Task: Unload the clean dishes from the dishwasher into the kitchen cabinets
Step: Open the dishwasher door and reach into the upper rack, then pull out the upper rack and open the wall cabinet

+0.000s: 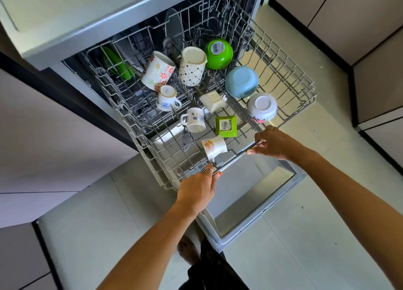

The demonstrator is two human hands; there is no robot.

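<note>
A: With the dishwasher door (pixel 250 202) folded flat, a person stands over the upper rack (pixel 290 86), drawn out above it. What are the hands doing?

B: Both grip the rack's front rail. The left hand (pixel 197 190) has its fingers (pixel 209 169) curled over the wire at the front left corner; the right hand (pixel 272 143) pinches the same rail further along, toward the front right corner. Two hands likely keep the loaded rack running straight.

A: And the dishes?

B: All in the rack, none lifted yet. At the front edge, just beside the left hand, lies a patterned mug (pixel 214 147) on its side. Behind it sit a green square dish (pixel 226 126) and a floral cup (pixel 194 119). Toward the back stand two tall mugs (pixel 192 67), a green bowl (pixel 218 54), a blue bowl (pixel 241 81) and, at the right edge, a white bowl (pixel 261 107).

A: Why upside down?

B: Probably so water drains off; bases face up throughout.

A: Anything below?

B: A green plate (pixel 117 66) shows through the wires, on edge in the lower rack.

A: How far along?

B: By my reading, barely begun. The cabinets wait.
</note>
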